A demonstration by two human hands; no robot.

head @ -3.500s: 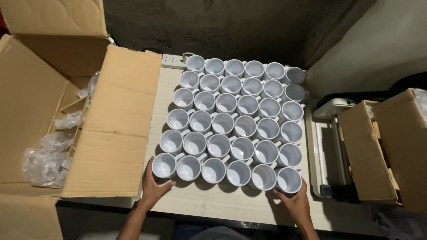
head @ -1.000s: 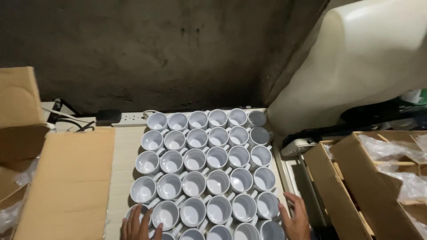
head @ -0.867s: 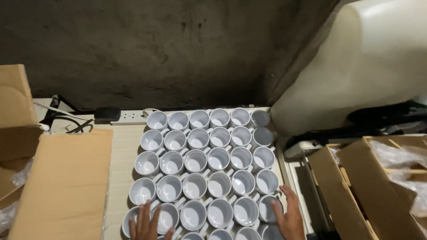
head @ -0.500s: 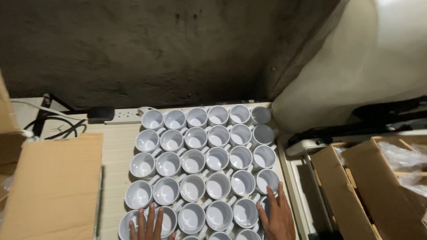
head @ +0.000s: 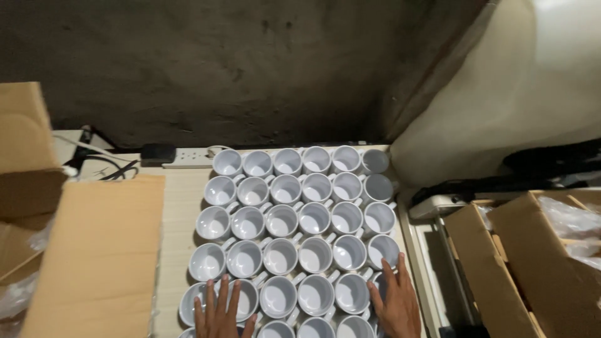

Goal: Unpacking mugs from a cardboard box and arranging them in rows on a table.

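Several white mugs [head: 300,219] stand upright and tightly packed in rows on a pale wooden table [head: 178,206]. My left hand [head: 220,310] lies flat with spread fingers on top of the mugs at the block's near left corner. At the near right corner my right hand [head: 395,303] rests flat against and over the mugs there. Neither hand grips a mug. The nearest row is cut off by the bottom edge of the head view.
A large open cardboard box [head: 87,250] with its flap lies left of the mugs. A white power strip [head: 184,158] with a black plug and cables sits at the back. Open cardboard boxes [head: 532,263] with plastic wrap stand right. A dark wall rises behind.
The view has tilted up toward the wall. Both hands slid from the block's near outer edge up onto the mugs at the near corners. The mugs keep their arrangement.
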